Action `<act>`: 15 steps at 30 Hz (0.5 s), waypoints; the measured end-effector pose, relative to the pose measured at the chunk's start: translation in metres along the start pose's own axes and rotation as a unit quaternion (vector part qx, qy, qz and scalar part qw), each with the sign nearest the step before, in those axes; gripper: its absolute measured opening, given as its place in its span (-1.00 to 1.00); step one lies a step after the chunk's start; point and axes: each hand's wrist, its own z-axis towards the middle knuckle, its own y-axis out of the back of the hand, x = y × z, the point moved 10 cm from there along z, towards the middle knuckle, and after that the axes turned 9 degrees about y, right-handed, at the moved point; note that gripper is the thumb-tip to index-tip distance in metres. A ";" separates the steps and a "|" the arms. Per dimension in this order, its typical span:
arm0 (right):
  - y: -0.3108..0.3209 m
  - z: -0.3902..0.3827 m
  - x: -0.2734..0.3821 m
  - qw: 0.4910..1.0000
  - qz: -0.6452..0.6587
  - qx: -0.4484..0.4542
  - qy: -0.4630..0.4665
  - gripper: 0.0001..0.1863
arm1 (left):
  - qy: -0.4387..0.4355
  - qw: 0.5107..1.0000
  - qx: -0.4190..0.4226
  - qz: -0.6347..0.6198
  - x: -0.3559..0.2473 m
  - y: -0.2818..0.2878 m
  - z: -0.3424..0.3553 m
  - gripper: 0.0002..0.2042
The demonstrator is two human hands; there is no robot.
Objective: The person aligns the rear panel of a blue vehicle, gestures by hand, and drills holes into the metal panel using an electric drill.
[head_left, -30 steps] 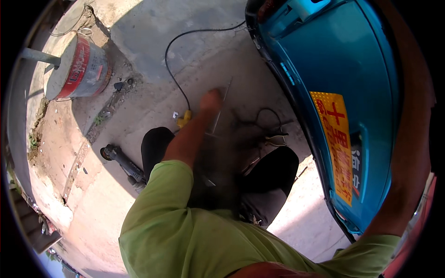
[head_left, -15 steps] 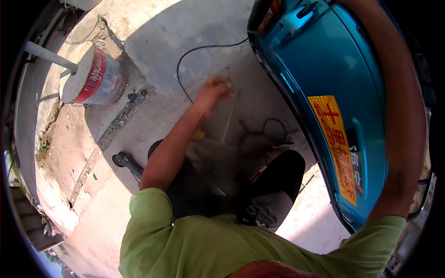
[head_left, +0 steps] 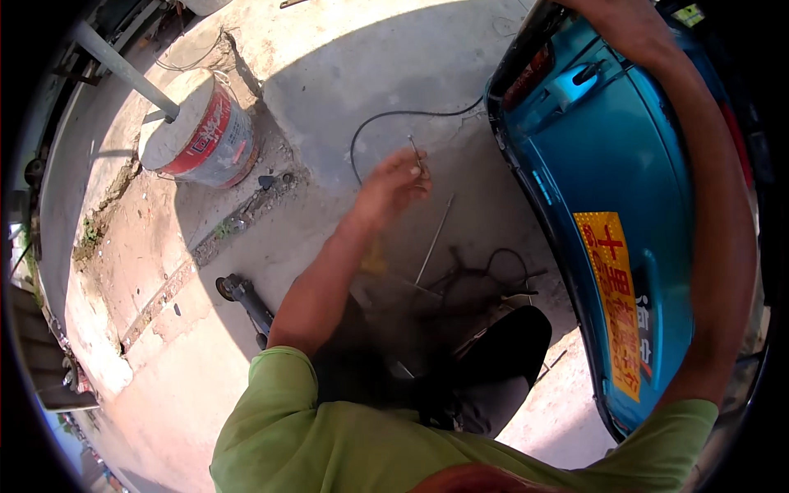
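Observation:
My left hand (head_left: 396, 191) is raised over the concrete ground, its fingers closed around a short, thin metal rod (head_left: 414, 149) whose tip sticks up past them. My right arm (head_left: 713, 238) reaches up along a blue vehicle panel (head_left: 612, 156) with a black edge strip and a yellow sticker (head_left: 610, 304). At the top of the picture my right hand (head_left: 604, 18) lies by the panel's upper edge; its fingers are cut off from view. Below my left hand, a longer thin metal rod (head_left: 436, 238) lies on the ground.
A dark angle grinder (head_left: 245, 297) lies left of my knee. Dark cable (head_left: 485, 271) is tangled near my feet, and another black cable (head_left: 366, 123) loops toward the vehicle. Farther left stands a red-and-white bucket (head_left: 209, 135) filled with hardened material around a pole (head_left: 123, 70). A yellow thing (head_left: 374, 259) is blurred.
The view has shifted, so the vehicle and bucket appear farther right and lower. My left hand is less blurred, and the thin rod in its fingers now shows. The right arm stays along the panel.

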 end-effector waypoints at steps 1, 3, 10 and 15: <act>-0.008 0.004 -0.004 1.000 0.006 0.003 0.003 -0.41 | -0.007 1.000 -0.004 -0.004 -0.003 0.005 -0.005 -0.75; -0.012 0.012 -0.009 1.000 -0.005 -0.018 -0.001 -0.41 | -0.013 1.000 0.002 -0.006 -0.004 0.010 -0.009 -0.75; 0.004 0.006 -0.019 0.999 -0.050 -0.009 -0.013 -0.36 | -0.019 0.993 -0.055 0.098 -0.007 0.025 0.002 -0.76; -0.019 0.024 -0.106 0.989 -0.137 0.050 0.024 -0.14 | 0.002 0.987 -0.114 0.114 -0.007 0.040 -0.003 -0.77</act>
